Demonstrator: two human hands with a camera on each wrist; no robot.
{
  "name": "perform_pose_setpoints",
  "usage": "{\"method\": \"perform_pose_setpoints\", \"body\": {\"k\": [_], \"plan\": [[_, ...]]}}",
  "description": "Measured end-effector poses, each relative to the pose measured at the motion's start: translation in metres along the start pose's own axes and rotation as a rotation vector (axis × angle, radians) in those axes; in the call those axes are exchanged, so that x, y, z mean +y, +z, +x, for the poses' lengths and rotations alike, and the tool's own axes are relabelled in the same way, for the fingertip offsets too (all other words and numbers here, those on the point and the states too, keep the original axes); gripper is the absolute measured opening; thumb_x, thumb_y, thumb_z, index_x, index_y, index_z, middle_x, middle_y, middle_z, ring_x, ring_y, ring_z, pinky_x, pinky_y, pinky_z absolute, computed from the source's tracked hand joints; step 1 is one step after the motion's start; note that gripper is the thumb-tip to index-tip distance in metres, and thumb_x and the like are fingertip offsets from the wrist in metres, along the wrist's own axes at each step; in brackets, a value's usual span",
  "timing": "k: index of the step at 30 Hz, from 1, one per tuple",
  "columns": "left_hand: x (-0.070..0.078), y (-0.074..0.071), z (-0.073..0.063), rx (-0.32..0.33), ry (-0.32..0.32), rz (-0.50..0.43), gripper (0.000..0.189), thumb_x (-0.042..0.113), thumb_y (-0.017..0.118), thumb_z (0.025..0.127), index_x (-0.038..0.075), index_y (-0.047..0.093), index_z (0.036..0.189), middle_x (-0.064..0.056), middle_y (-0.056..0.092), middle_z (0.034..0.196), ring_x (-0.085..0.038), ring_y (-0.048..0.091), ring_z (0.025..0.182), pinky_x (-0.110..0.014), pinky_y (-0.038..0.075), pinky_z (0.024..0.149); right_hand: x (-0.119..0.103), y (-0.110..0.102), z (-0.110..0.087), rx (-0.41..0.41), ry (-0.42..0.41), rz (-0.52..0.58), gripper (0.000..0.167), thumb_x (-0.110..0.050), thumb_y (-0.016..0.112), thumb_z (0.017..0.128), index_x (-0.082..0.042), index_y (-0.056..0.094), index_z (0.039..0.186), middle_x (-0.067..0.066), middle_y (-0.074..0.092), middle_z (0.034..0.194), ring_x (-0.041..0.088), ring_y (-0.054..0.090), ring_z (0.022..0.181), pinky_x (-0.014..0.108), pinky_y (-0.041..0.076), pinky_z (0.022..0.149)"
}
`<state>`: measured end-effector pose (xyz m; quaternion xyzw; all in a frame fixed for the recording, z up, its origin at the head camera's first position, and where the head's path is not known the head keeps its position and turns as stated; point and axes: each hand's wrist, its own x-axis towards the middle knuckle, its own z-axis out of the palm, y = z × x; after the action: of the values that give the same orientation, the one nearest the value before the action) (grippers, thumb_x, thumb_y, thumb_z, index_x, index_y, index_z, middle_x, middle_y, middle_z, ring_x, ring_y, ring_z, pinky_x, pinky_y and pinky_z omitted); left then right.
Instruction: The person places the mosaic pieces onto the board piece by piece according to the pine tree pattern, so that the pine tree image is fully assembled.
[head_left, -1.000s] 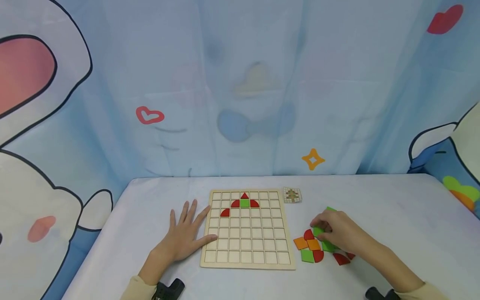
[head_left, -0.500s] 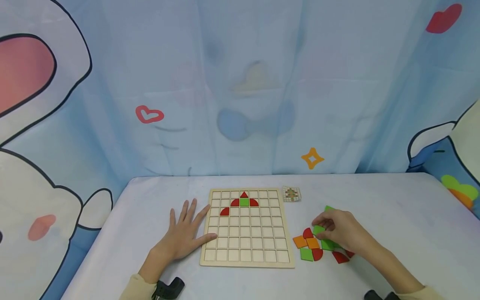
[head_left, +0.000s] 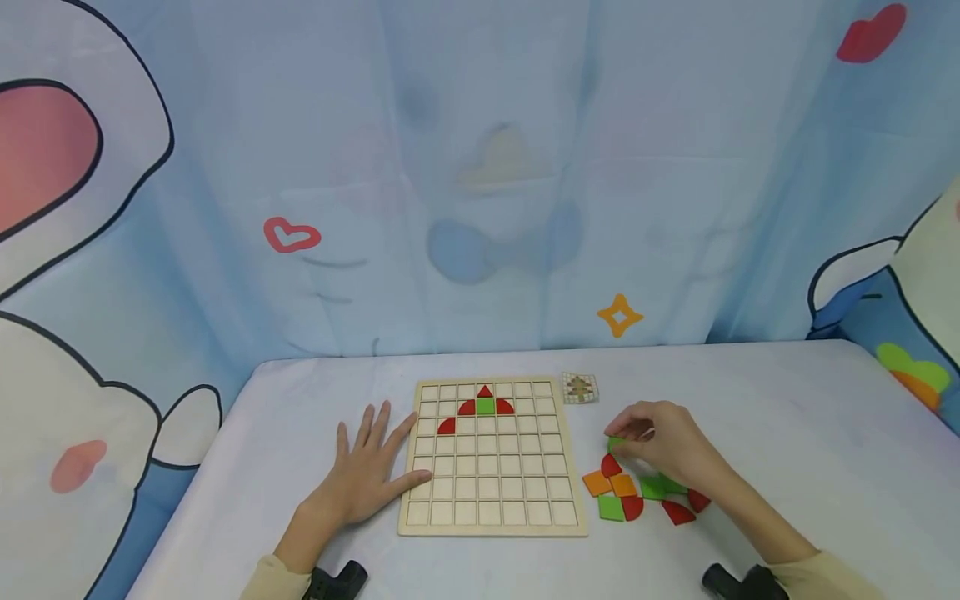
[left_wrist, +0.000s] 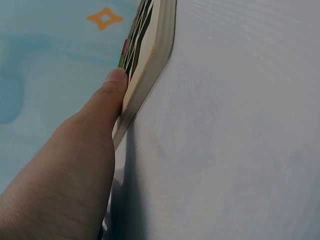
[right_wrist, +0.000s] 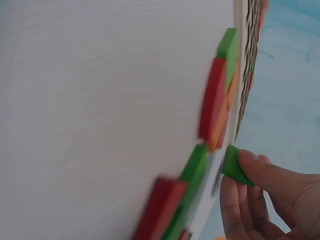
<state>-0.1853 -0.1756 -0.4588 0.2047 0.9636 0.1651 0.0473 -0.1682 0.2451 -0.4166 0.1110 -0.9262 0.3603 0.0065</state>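
Observation:
My right hand point(head_left: 667, 437) pinches a green tile point(right_wrist: 236, 165) between thumb and fingers, above the far side of the loose pieces. In the head view that green tile sits at the fingertips, partly covered by them. My left hand point(head_left: 365, 471) lies with spread fingers at the left side of a wooden grid board point(head_left: 491, 531); its thumb point(left_wrist: 107, 95) rests over the board's edge in the left wrist view. Set in the board's upper cells are a red triangle point(head_left: 485, 392), a green square point(head_left: 486, 406) and several red rounded pieces point(head_left: 447, 427).
Right of the board lie loose orange point(head_left: 623, 485), green point(head_left: 611, 508) and red point(head_left: 678, 512) pieces, close together on the white tablecloth point(head_left: 300, 392). A small patterned card point(head_left: 580, 387) is beside the board's upper right corner. A printed blue curtain point(head_left: 480, 317) hangs behind the table.
My right hand has moved left and away from the body, lifting the green tile off the group and uncovering more pieces. The left hand stays in place on the board; the head view has shifted slightly.

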Motion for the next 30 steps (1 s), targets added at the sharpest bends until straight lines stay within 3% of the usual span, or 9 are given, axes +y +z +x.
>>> {"method": "perform_pose_setpoints", "body": {"k": [6, 16, 22, 30], "plan": [[-0.001, 0.002, -0.003, 0.038, 0.02, -0.036, 0.087, 0.064, 0.06, 0.097, 0.016, 0.034, 0.165, -0.027, 0.015, 0.171, -0.052, 0.007, 0.157, -0.082, -0.001, 0.113, -0.029, 0.021, 0.027, -0.002, -0.134, 0.07, 0.013, 0.002, 0.084, 0.085, -0.002, 0.079, 0.096, -0.001, 0.073, 0.089, 0.015, 0.065, 0.079, 0.026, 0.058, 0.074], [-0.002, 0.006, 0.004, -0.007, 0.006, -0.011, 0.087, 0.068, 0.054, 0.099, 0.022, 0.028, 0.168, -0.022, 0.009, 0.173, -0.047, 0.002, 0.159, -0.08, -0.002, 0.115, -0.07, 0.075, 0.072, -0.065, -0.237, 0.207, 0.011, 0.004, 0.08, 0.088, -0.001, 0.079, 0.098, 0.005, 0.074, 0.093, 0.017, 0.069, 0.083, 0.028, 0.058, 0.075], [-0.004, 0.008, 0.004, -0.004, -0.009, -0.001, 0.087, 0.07, 0.053, 0.098, 0.024, 0.028, 0.168, -0.022, 0.01, 0.173, -0.047, 0.003, 0.159, -0.08, -0.001, 0.115, -0.09, 0.097, 0.087, -0.096, -0.259, 0.185, 0.012, 0.005, 0.079, 0.089, -0.001, 0.081, 0.099, 0.007, 0.075, 0.097, 0.014, 0.069, 0.082, 0.026, 0.057, 0.074], [-0.007, 0.005, 0.003, 0.0, -0.006, 0.002, 0.086, 0.068, 0.055, 0.099, 0.024, 0.027, 0.168, -0.023, 0.009, 0.173, -0.047, 0.002, 0.159, -0.079, 0.0, 0.116, -0.098, 0.111, 0.095, -0.133, -0.295, 0.129, 0.015, 0.011, 0.076, 0.089, 0.001, 0.081, 0.099, 0.009, 0.074, 0.095, 0.015, 0.067, 0.082, 0.025, 0.056, 0.074]]}}
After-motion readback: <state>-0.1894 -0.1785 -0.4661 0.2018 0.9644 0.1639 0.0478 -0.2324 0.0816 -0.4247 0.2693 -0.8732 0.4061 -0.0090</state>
